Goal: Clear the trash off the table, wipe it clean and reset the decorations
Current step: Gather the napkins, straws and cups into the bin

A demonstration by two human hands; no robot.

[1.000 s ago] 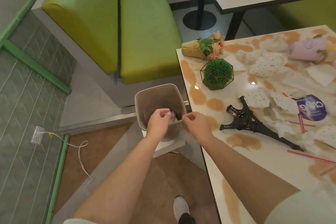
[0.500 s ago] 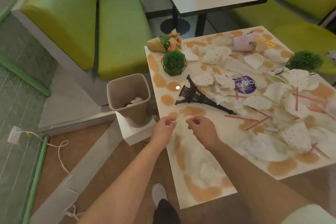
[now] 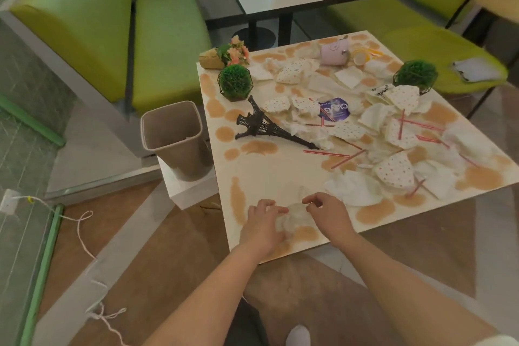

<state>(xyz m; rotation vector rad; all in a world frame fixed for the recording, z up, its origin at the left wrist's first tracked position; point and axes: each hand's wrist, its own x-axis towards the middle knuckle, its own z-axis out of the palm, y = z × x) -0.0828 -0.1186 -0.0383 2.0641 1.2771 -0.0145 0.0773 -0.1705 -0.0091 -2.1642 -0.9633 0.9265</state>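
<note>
Left hand [image 3: 262, 226] and right hand [image 3: 328, 216] sit at the table's [image 3: 269, 171] near edge, fingers curled, pinching a crumpled white tissue [image 3: 295, 215] between them. Tissue lies flat-ish, wrinkled, pale, over a tan stain by the near corner. Half a second ago both hands hovered over the left edge with nothing under them. Bin [image 3: 175, 137] stands off the left edge; Eiffel Tower model [image 3: 266, 128] lies toppled mid-table.
</note>
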